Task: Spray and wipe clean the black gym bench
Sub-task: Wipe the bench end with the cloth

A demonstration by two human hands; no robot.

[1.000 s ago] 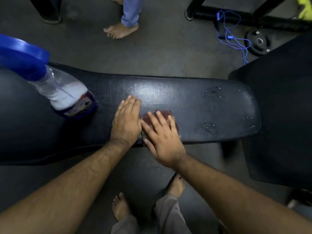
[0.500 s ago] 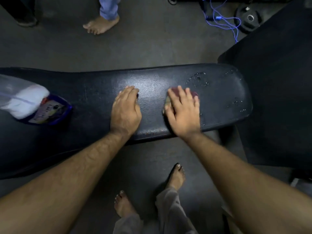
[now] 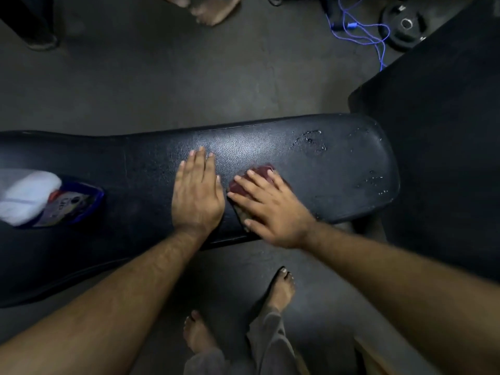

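The black gym bench (image 3: 270, 147) runs left to right across the view. My left hand (image 3: 197, 193) lies flat on its pad, fingers together, holding nothing. Right beside it, my right hand (image 3: 270, 207) presses a dark red cloth (image 3: 263, 170) flat against the pad near the front edge; only the cloth's edges show under the fingers. Spray droplets (image 3: 311, 139) glisten on the pad toward the right end, with more droplets (image 3: 374, 180) near the right tip. A spray bottle (image 3: 46, 198) with a blue base stands on the bench at the far left.
Another black padded surface (image 3: 446, 131) fills the right side. A blue cable (image 3: 362, 31) and a weight plate (image 3: 404, 24) lie on the grey floor behind. Another person's bare foot (image 3: 213, 9) is at the top. My own bare feet (image 3: 278, 290) stand in front of the bench.
My right hand slid the cloth right toward the droplets, then back left next to my left hand. The left hand stayed planted. The view shifted, dropping the bottle's blue top out of frame.
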